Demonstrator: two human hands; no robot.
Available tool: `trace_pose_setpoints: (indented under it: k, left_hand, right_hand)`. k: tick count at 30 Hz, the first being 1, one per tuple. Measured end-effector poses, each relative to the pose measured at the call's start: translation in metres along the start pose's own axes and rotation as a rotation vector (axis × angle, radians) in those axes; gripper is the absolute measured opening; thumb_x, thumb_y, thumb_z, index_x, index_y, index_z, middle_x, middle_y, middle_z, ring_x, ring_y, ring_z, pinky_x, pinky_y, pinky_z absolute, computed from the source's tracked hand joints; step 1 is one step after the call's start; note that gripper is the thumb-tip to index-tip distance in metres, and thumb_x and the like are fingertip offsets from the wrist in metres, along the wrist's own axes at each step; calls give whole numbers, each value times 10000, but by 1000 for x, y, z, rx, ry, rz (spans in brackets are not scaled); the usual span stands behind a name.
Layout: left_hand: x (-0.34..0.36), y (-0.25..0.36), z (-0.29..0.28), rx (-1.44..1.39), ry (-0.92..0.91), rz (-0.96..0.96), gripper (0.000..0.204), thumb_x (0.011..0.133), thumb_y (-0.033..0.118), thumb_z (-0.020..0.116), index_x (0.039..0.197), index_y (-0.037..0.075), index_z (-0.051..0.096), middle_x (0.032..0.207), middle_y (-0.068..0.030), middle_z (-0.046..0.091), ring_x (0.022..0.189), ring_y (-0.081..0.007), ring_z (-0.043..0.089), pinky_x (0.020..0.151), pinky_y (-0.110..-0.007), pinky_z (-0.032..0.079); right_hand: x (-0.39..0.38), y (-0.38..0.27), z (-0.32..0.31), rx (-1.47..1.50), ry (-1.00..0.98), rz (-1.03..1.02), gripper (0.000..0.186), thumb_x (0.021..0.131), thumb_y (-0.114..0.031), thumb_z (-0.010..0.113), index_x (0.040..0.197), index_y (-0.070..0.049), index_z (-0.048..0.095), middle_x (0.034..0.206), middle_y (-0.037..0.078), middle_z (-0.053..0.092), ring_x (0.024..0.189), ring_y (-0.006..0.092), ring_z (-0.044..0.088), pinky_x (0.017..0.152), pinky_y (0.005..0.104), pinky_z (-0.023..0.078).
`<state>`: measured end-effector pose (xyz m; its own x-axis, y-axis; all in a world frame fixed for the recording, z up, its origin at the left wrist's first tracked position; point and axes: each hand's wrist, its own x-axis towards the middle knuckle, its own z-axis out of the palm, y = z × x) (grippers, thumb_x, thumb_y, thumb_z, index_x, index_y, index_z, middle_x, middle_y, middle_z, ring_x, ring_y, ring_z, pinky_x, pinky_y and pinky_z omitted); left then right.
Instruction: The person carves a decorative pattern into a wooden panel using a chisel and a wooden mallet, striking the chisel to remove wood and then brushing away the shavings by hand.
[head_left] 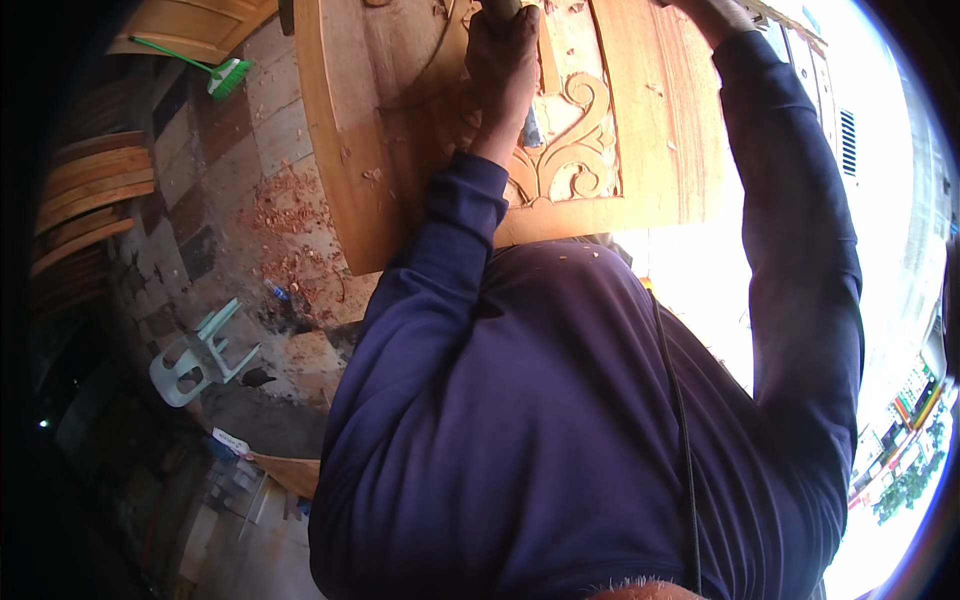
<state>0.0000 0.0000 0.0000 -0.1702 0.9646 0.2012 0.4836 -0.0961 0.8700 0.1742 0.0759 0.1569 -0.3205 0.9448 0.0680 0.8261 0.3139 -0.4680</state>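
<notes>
My left hand (505,58) is over a carved wooden panel (660,130), its fingers wrapped round a dark, rounded tool handle (500,10) that runs out of the upper edge; which tool it is does not show. Close to that wrist, a grey blunt-ended piece (533,130) lies against the carving; whether it belongs to the held tool, I cannot tell. Curling scrolls and leaves in relief (580,150) fill the panel's recessed middle, with wood chips around them. My right hand (708,18) is at the panel's far right, its fingers cut off by the upper edge.
Wood shavings (300,215) litter the tiled floor at left. A green broom (230,78) lies near another wooden panel (205,28). Curved wooden pieces (95,185) are stacked at the far left, and a pale green plastic chair (205,355) is below them. Bright light washes out the right side.
</notes>
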Motion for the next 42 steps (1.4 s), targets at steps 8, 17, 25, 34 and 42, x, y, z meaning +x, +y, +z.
trace_pose_setpoints:
  k: [8, 17, 25, 34, 42]
  left_hand:
    - [-12, -6, 9, -343, 221, 79, 317, 981, 230, 714, 1173, -1, 612, 1075, -155, 650, 988, -292, 640, 849, -360, 509]
    - [-11, -41, 13, -1857, -13, -157, 249, 1010, 112, 660, 1204, -32, 596, 1167, -121, 650, 1111, -248, 618, 1022, -358, 495]
    - [-19, -2, 8, -1469, 135, -286, 247, 1076, 262, 556, 1129, 33, 632, 1025, -111, 679, 1023, -234, 663, 1001, -381, 514]
    - [-99, 60, -82, -967, -53, -68, 544, 1024, 549, 548, 1170, 24, 541, 593, -4, 487, 395, -84, 417, 334, -253, 295]
    - [-76, 49, -116, -919, 12, -389, 439, 1043, 453, 563, 1236, 66, 488, 669, -55, 513, 416, -122, 452, 366, -239, 347]
  right_hand:
    - [-9, -14, -24, -83, -10, 18, 868, 786, -143, 832, 1561, -169, 440, 1124, 160, 739, 896, 281, 710, 794, 420, 576]
    - [-18, -32, -32, -207, -192, -225, 844, 773, -93, 800, 1542, -178, 463, 1294, 174, 686, 1143, 335, 669, 931, 437, 540]
    - [-39, -24, -34, -259, -185, -401, 757, 829, -45, 678, 1532, -219, 461, 1155, 177, 711, 1005, 341, 707, 818, 469, 574]
    - [-122, -40, -47, -119, 19, -246, 636, 877, -94, 714, 1479, -163, 518, 1072, 123, 689, 880, 283, 698, 748, 413, 570]
    - [-257, 15, 59, 673, 421, 465, 820, 776, -86, 904, 1486, -35, 497, 1301, 128, 639, 1245, 225, 584, 1044, 379, 507]
